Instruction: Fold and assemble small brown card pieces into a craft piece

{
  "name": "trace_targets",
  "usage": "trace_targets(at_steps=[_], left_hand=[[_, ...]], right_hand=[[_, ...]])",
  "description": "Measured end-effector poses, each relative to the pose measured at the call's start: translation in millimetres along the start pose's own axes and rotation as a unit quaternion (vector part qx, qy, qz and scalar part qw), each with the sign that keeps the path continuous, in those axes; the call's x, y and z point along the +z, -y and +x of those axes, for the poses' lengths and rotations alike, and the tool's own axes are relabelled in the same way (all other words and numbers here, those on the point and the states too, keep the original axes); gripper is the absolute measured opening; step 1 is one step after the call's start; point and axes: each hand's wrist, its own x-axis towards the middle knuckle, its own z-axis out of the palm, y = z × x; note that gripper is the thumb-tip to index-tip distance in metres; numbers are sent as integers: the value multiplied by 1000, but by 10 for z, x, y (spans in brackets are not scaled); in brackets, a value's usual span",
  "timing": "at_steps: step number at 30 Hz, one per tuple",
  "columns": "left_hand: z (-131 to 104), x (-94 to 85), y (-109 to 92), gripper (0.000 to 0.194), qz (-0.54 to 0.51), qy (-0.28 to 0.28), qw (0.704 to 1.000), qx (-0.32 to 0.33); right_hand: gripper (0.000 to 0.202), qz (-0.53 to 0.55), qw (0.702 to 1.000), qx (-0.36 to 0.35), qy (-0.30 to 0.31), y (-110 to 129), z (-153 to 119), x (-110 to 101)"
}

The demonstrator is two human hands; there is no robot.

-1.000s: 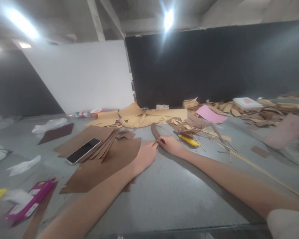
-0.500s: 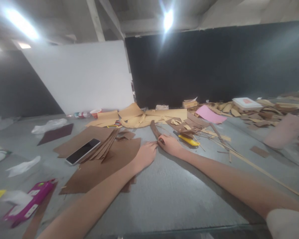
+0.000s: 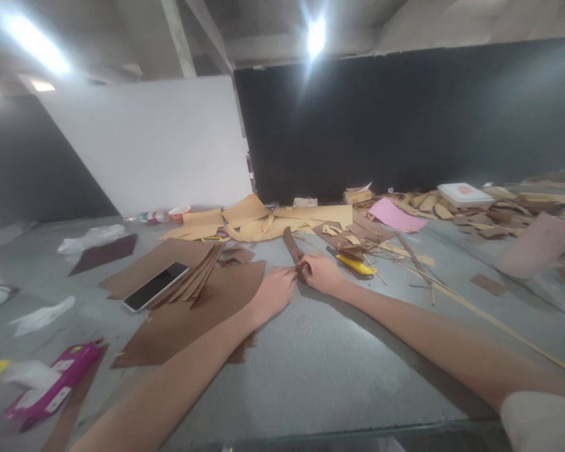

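Observation:
A narrow, slightly curved brown strip [image 3: 292, 243], leather-like, lies on the grey table and points away from me. My right hand [image 3: 321, 274] pinches its near end between thumb and fingers. Against that same end, my left hand [image 3: 274, 291] has its fingers bent and pressed together; its fingertips touch the strip beside my right fingers. Both hands partly cover the strip's end, so its exact shape there is hidden. Just right of my right hand sits a yellow cutter knife [image 3: 356, 265]. Brown sheets [image 3: 195, 323] spread out under and beside my left forearm.
A phone [image 3: 156, 287] rests on stacked brown sheets at left. Nearer is a magenta object [image 3: 59, 383] with white patches. Tan sheets [image 3: 313, 216], scraps, a pink sheet [image 3: 395, 215] and a white box [image 3: 465, 195] line the back. A long tan strip [image 3: 503, 322] crosses the right side.
Both hands stay at the strip's near end. My right fingers have shifted slightly and curl a little more over it. The whole view has moved by a tiny amount.

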Motion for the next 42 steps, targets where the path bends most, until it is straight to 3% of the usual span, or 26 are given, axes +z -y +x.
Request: trace_targets(at_steps=[14,24,33,42], left_hand=[[8,-15,-2,33,16,6,1000,3],[8,-13,-8,34,3,7,1000,-11],[16,-37,104,54,-96,-15,992,-79],[11,-17,135,56,-99,-9,994,-38]], right_hand=[[33,-11,1000,7,22,5,-4,-39],[46,5,998,-56,24,-18,-14,-68],[46,-15,997,-59,42,-6,-24,-93],[45,-23,996,-69,48,3,-31,-93]])
